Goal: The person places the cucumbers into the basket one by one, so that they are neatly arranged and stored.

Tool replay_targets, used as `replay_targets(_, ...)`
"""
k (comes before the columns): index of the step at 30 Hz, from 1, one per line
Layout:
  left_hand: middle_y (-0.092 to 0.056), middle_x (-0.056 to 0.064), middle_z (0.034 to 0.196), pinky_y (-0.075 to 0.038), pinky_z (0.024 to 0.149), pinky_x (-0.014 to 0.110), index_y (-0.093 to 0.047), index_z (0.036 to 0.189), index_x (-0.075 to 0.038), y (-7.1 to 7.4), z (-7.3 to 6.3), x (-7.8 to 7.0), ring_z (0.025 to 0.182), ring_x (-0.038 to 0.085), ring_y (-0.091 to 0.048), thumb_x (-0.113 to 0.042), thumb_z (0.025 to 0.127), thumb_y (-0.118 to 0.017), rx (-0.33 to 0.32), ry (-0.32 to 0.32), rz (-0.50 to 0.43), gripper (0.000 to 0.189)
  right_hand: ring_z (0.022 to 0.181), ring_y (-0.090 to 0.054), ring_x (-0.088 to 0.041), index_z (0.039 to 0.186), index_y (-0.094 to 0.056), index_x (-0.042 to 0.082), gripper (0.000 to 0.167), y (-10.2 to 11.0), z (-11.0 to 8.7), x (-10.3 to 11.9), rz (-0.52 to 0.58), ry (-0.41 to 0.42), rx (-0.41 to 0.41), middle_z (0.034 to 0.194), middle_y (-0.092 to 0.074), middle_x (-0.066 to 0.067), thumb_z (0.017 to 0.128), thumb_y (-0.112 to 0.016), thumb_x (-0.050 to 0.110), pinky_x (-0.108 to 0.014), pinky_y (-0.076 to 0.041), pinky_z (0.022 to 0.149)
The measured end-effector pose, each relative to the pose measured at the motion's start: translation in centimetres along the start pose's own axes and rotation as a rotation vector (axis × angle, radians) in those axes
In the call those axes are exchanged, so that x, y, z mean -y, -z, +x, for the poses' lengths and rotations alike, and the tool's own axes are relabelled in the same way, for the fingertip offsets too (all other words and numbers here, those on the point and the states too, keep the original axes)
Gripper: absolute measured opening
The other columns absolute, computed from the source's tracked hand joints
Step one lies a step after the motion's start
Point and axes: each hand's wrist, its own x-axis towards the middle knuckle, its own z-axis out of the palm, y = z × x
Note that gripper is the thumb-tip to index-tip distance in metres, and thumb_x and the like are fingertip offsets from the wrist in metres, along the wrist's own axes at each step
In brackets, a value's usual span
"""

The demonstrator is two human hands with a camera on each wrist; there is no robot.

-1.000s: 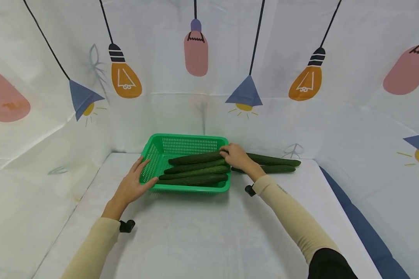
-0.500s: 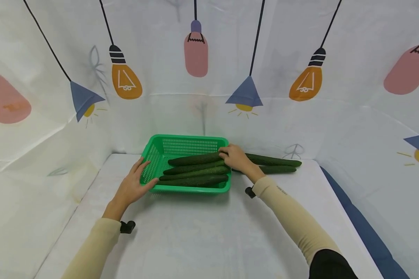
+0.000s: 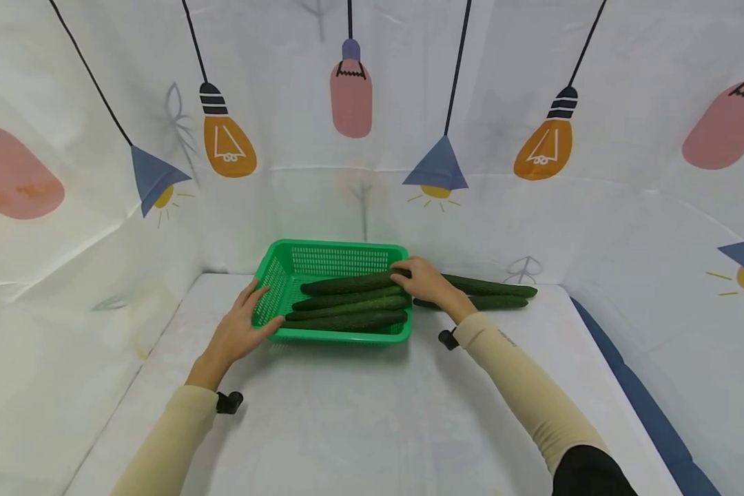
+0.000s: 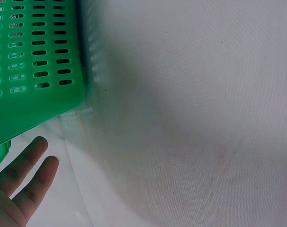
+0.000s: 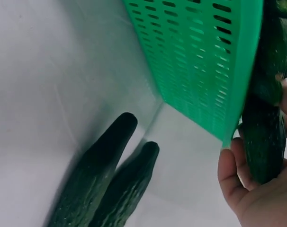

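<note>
In the head view, a green plastic basket [image 3: 341, 259] with slotted walls holds several long dark cucumbers lying side by side. My left hand [image 3: 232, 335] rests at the basket's left end, fingers spread and extended, thumb near the front corner. Two of its fingers [image 4: 34, 184] show straight beside the basket corner in the left wrist view. At the right rim my right hand [image 3: 426, 281] grips the end of the rearmost cucumber [image 3: 347, 283] in the basket. The right wrist view shows fingers curled about that cucumber's end [image 5: 264, 146], close against the rim.
Outside the basket, to its right, two more cucumbers lie on the white table [image 3: 347, 420]: a rear one [image 3: 496, 286] and a front one [image 3: 499, 302], partly behind the right hand. A white backdrop [image 3: 372, 200] printed with lamps stands right behind the basket.
The whole head view has shifted slightly. Both hands, the basket and the cucumbers stay in practically the same places relative to each other.
</note>
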Motion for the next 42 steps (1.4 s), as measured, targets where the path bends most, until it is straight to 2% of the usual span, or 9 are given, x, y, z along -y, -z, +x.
replay_targets(6,-0.017,0.015,0.172,-0.045,0.098,0.072,-0.033,0.161,-0.013,0.0,-0.2,0.0,0.140,0.052,-0.044,-0.057,0.096,-0.063,0.003,0.002,0.000,0.084,0.142,-0.047,-0.040,0.149,-0.052,0.001,0.056,0.5,-1.1,-1.6,0.068,-0.026,-0.019,0.151,-0.053,-0.020,0.107,-0.054,0.039,-0.057,-0.040,0.115)
replay_targets(10,-0.017,0.015,0.172,-0.044,0.099,0.073,-0.033,0.161,-0.014,-0.1,-0.2,0.1,0.142,0.052,-0.042,-0.057,0.096,-0.063,0.001,0.004,-0.003,0.084,0.140,-0.049,-0.040,0.155,-0.045,0.006,0.066,1.1,-2.4,-2.9,0.146,-0.066,-0.015,0.157,-0.047,-0.018,0.106,-0.051,0.051,-0.059,-0.042,0.112)
replay_targets(15,-0.017,0.015,0.172,-0.044,0.100,0.073,-0.033,0.161,-0.014,-0.1,-0.2,0.2,0.143,0.051,-0.041,-0.058,0.096,-0.063,-0.002,0.005,0.003,0.084,0.136,-0.053,-0.039,0.158,-0.040,0.011,0.077,1.5,-4.1,-5.0,0.171,-0.065,-0.014,0.153,-0.050,-0.019,0.098,-0.064,0.053,-0.060,-0.045,0.109)
replay_targets(19,-0.017,0.014,0.172,-0.044,0.100,0.073,-0.033,0.161,-0.014,0.0,-0.2,0.2,0.142,0.052,-0.043,-0.057,0.096,-0.064,-0.006,0.004,-0.006,0.084,0.137,-0.052,-0.039,0.157,-0.041,0.009,0.086,1.3,-5.7,-6.6,0.107,-0.043,-0.001,0.152,-0.051,-0.019,0.091,-0.075,0.053,-0.059,-0.044,0.110)
replay_targets(26,-0.018,0.015,0.171,-0.045,0.098,0.072,-0.034,0.160,-0.013,0.0,-0.1,0.1,0.138,0.052,-0.046,-0.056,0.096,-0.064,-0.010,-0.014,-0.020,0.083,0.134,-0.052,-0.043,0.155,-0.044,0.004,0.089,1.2,-8.9,-8.9,-0.008,-0.067,0.020,0.147,-0.054,-0.024,0.088,-0.077,0.053,-0.063,-0.045,0.106)
replay_targets(34,-0.018,0.016,0.171,-0.045,0.098,0.072,-0.035,0.160,-0.013,0.1,-0.2,0.0,0.140,0.052,-0.045,-0.056,0.096,-0.064,-0.014,-0.013,-0.019,0.083,0.130,-0.052,-0.049,0.153,-0.046,0.003,0.084,2.2,-11.3,-12.8,-0.084,-0.154,-0.030,0.140,-0.058,-0.028,0.090,-0.077,0.049,-0.068,-0.045,0.101)
replay_targets(42,-0.018,0.015,0.172,-0.045,0.099,0.072,-0.034,0.161,-0.014,-0.1,-0.1,0.1,0.140,0.052,-0.044,-0.057,0.096,-0.064,-0.010,-0.002,-0.016,0.083,0.135,-0.047,-0.053,0.155,-0.041,-0.002,0.092,3.5,-12.8,-16.1,-0.074,-0.253,-0.047,0.146,-0.051,-0.034,0.090,-0.075,0.054,-0.070,-0.041,0.106)
